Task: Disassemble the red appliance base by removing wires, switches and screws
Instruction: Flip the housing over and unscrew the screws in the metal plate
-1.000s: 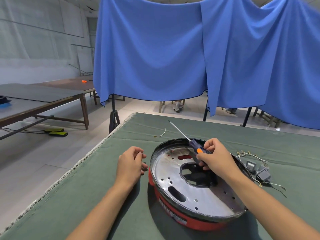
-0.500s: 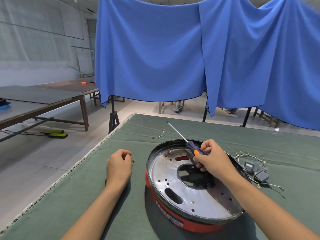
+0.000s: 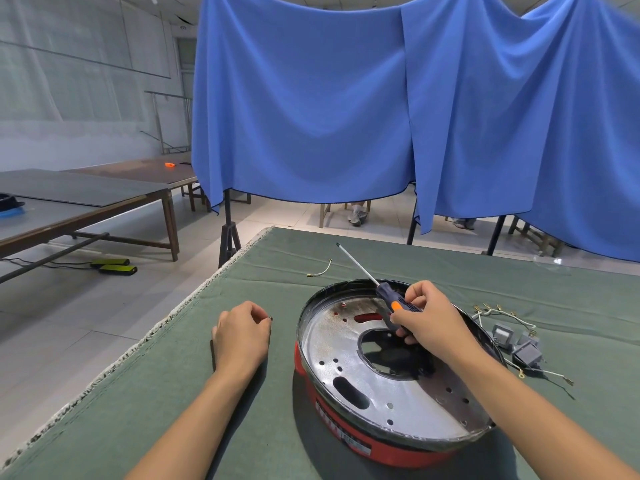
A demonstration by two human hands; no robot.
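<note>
Fingers curled round screwdriver, shaft angled up-left

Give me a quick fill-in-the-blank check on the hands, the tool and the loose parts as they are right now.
1. The right hand grips a ____ whose metal shaft points away from the person.
2. The left hand rests on the green cloth to the ____ of the red appliance base.
3. The grey switches with their wires lie on the cloth to the ____ of the base.
4. A single short wire lies on the cloth ____ the base, on its far side.

Missing words: screwdriver; left; right; beyond
</note>
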